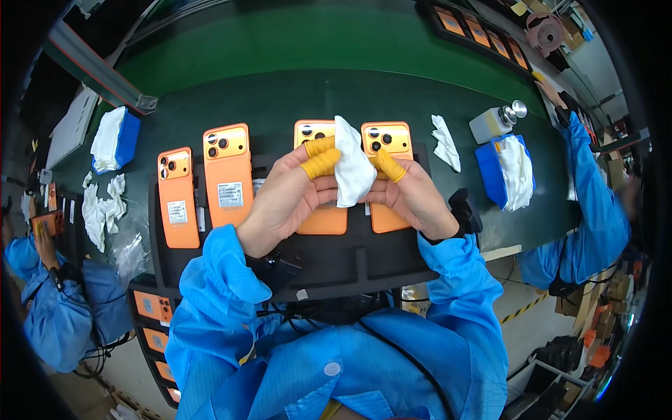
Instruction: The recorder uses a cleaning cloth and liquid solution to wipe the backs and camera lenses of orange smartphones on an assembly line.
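A white cloth point(353, 166) is held up between my two hands, folded upright above a black tray point(329, 262). My left hand point(290, 189) pinches its left side, with yellow finger cots on the thumb and a finger. From the right, my right hand point(413, 192) grips the cloth too, also wearing a yellow cot. Below and behind my hands lie two orange phones, one on the left point(323, 222) and one on the right point(388, 220), both partly covered by hands and cloth. Further left in the tray rest another orange phone point(227, 168) and an outermost one point(178, 199), camera sides up.
Blue boxes of white wipes stand at left point(127, 143) and right point(493, 178). A pump bottle point(490, 124) is by the right box. Crumpled wipes point(105, 210) lie left, another wipe point(446, 143) right. Co-workers in blue sleeves point(595, 203) work on both sides.
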The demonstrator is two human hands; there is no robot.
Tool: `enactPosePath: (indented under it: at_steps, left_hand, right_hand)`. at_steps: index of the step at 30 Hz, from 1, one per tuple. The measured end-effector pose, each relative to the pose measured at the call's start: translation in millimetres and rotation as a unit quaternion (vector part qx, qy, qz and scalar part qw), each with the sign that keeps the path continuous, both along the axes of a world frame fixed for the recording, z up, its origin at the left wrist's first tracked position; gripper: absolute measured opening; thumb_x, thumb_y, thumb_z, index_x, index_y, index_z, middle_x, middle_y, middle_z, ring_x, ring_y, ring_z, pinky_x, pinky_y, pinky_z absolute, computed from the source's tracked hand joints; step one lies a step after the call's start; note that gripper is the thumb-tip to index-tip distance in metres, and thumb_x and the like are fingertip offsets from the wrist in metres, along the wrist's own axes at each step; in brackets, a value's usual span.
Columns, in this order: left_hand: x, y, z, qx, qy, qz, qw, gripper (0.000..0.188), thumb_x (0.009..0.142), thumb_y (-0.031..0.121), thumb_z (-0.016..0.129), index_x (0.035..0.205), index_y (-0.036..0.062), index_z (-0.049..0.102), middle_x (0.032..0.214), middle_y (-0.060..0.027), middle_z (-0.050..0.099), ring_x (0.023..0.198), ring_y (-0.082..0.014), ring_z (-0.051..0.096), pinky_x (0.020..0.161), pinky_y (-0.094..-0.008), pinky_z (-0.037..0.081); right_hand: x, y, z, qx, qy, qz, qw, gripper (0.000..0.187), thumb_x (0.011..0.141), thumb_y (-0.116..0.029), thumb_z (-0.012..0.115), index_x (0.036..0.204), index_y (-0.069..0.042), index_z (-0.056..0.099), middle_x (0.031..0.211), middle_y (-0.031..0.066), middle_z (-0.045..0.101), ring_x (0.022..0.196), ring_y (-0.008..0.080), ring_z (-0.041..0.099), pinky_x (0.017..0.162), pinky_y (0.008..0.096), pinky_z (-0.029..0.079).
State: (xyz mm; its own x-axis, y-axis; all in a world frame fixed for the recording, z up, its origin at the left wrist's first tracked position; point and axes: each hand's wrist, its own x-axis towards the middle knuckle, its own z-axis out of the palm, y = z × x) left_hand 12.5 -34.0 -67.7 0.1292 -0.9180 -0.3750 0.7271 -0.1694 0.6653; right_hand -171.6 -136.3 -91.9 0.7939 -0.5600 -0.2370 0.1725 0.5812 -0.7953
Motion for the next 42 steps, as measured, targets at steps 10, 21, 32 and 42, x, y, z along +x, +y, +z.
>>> enactPosePath:
  at_steps: [10,21,32,42]
  left_hand:
    - [-3,4,-10,-0.03,-0.239,0.032,0.97,0.034,0.094,0.004,0.067,0.126,-0.0006,0.057,0.117,-0.0117,0.067,0.104,-0.0202,0.068,0.089,-0.033,0.058]
    - [-11,6,2,-0.011,-0.304,-0.073,0.95,0.028,0.092,0.004,0.07,0.118,-0.0004,0.063,0.112,-0.0098,0.069,0.104,-0.0169,0.067,0.091,-0.031,0.055]
    - [-5,0,-6,0.045,-0.007,0.062,0.997,0.034,0.108,0.015,0.041,0.133,-0.0058,0.046,0.13,-0.0183,0.057,0.122,-0.0319,0.059,0.105,-0.046,0.051]
    - [-7,0,-10,0.009,-0.043,0.062,0.997,0.028,0.102,0.001,0.045,0.129,-0.0041,0.051,0.129,-0.0165,0.059,0.117,-0.0292,0.063,0.101,-0.0438,0.054]
  right_hand:
    - [1,-1,-7,-0.108,0.032,-0.094,0.989,0.02,0.096,-0.009,0.067,0.114,0.001,0.067,0.092,0.0033,0.07,0.081,0.0098,0.067,0.071,0.0241,0.056]
    - [-5,0,-1,-0.166,0.078,-0.024,0.983,0.023,0.092,-0.01,0.072,0.113,0.0,0.07,0.1,0.007,0.073,0.084,0.0123,0.069,0.073,0.0256,0.057]
    - [-4,-2,-8,-0.039,-0.042,-0.084,0.995,0.032,0.102,-0.011,0.057,0.133,0.0,0.053,0.124,0.0085,0.063,0.109,0.0164,0.064,0.094,0.0319,0.053]
    - [3,6,2,-0.092,-0.017,-0.112,0.989,0.04,0.098,-0.002,0.059,0.136,0.001,0.05,0.129,0.0111,0.06,0.118,0.0203,0.061,0.098,0.0325,0.052]
